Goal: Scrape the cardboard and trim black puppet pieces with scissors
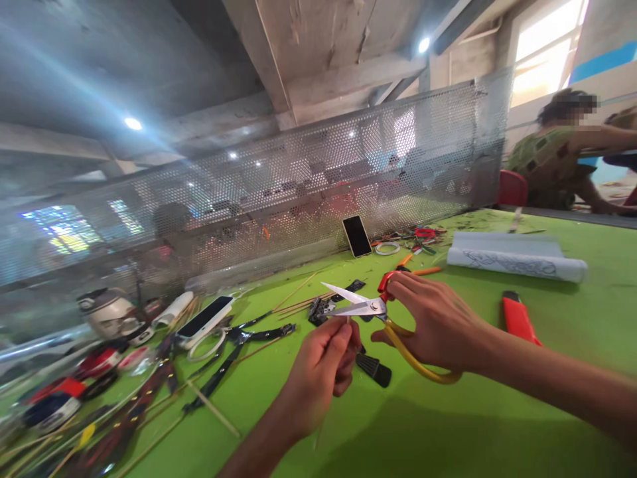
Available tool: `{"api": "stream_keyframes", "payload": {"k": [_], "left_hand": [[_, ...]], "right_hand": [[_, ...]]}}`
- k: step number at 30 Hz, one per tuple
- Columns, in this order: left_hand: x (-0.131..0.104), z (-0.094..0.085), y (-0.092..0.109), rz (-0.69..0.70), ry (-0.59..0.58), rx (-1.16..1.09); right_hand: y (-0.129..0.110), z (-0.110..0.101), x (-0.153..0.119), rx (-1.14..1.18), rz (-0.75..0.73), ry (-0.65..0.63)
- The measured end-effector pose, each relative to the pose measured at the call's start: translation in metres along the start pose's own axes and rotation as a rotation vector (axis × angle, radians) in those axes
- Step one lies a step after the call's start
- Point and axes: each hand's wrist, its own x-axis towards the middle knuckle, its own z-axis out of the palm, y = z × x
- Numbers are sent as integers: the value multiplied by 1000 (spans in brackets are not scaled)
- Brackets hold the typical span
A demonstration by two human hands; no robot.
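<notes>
Head view: right hand (438,328) grip closed round scissors (371,309), blades open; left hand (323,368) pinches thin stick (348,321), apparently bamboo.

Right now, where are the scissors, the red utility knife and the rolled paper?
scissors (355,304): head view, on the blades.
red utility knife (517,318): head view, mid-body.
rolled paper (515,264): head view, middle of the roll.

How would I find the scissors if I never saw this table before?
Start at the green table and look near its middle, where two hands meet. The right hand holds the scissors open above the left hand. Unlike the red knife nearby, they have shiny silver blades and yellow and red handles.
</notes>
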Motion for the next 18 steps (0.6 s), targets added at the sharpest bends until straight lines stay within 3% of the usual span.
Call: {"api": "stream_keyframes", "payload": {"k": [12, 18], "left_hand": [[3, -1, 1, -45, -25, 2], [4, -7, 2, 0, -12, 98]], "right_hand": [[10, -1, 3, -112, 29, 143], [19, 10, 9, 139, 270, -17]]}}
